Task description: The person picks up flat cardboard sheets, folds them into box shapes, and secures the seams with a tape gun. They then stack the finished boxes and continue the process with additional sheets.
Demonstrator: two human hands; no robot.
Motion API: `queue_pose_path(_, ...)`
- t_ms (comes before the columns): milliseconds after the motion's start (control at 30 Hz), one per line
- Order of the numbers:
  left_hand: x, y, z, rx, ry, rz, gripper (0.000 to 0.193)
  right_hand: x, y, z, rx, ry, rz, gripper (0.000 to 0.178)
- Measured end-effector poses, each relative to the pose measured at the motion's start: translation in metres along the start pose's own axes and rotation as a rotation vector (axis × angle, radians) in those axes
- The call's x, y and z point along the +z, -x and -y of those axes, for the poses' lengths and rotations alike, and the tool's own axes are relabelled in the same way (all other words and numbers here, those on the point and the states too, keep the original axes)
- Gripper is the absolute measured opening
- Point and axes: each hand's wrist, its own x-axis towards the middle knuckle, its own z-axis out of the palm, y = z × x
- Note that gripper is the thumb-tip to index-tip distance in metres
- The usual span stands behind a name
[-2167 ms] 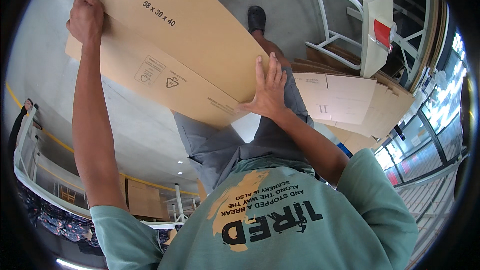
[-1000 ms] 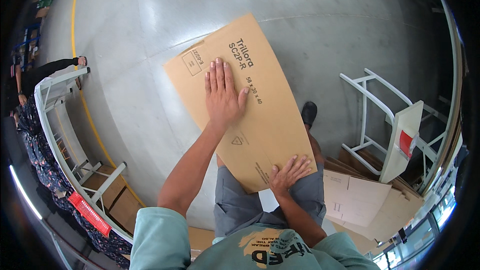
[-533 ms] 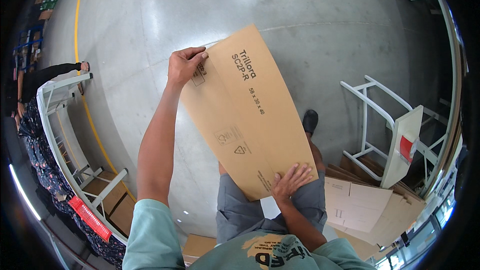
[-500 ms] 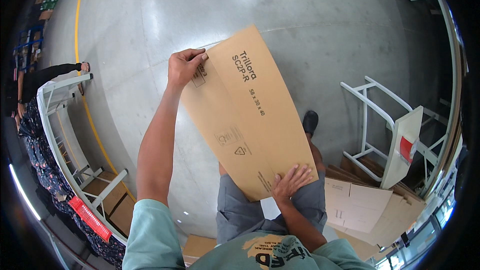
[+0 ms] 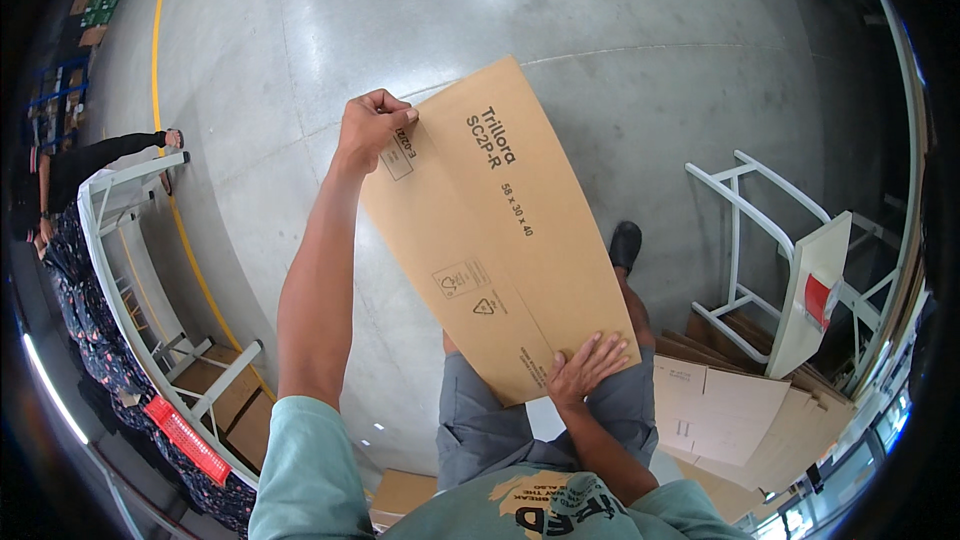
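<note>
A flat brown cardboard box (image 5: 490, 240), folded and printed with dark lettering and symbols, slants in front of my legs. At its upper left corner my left hand (image 5: 372, 130) pinches the edge between thumb and fingers. My right hand (image 5: 585, 370) lies flat on the lower right end of the cardboard, fingers stretched out and pressing on its face near my thigh. The underside of the box is hidden from me.
A white-framed stool (image 5: 750, 250) with a roll of red tape (image 5: 818, 300) on its top stands at the right. Flattened cartons (image 5: 720, 410) lean below it. At the left are a white-legged table (image 5: 125, 300), a red basket (image 5: 187, 438) and another person's leg (image 5: 110, 148).
Almost nothing differs: the cardboard and both my hands sit slightly lower and farther right in view, with the same hold. The surroundings shift a little too.
</note>
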Motion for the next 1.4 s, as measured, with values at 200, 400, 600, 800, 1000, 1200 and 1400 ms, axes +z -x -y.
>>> queue_pose_path(200,0.005,0.009,0.006,0.05,-0.069,-0.098,0.009,-0.001,-0.001,0.0,0.006,0.004,-0.002,0.078)
queue_pose_path(400,0.008,0.007,0.019,0.158,-0.121,-0.038,0.032,0.0,0.0,-0.001,0.007,-0.022,0.018,0.08)
queue_pose_path(600,0.028,0.008,0.04,0.32,-0.289,-0.156,0.045,0.001,0.002,-0.005,-0.012,-0.082,0.036,0.085)
queue_pose_path(800,0.035,0.004,0.049,0.46,-0.464,-0.366,0.037,0.009,0.004,0.001,0.044,-0.006,0.034,0.081)
queue_pose_path(1000,0.033,0.0,0.056,0.525,-0.387,-0.309,0.04,-0.029,-0.021,-0.017,-0.079,-0.107,-0.052,0.066)
queue_pose_path(1200,0.034,0.001,0.049,0.604,-0.472,-0.232,0.044,-0.037,-0.096,-0.062,0.305,-0.384,0.355,0.049)
queue_pose_path(1400,0.035,-0.012,0.066,0.527,-0.698,-0.437,0.054,-0.007,-0.104,-0.017,0.391,-0.211,0.096,0.043)
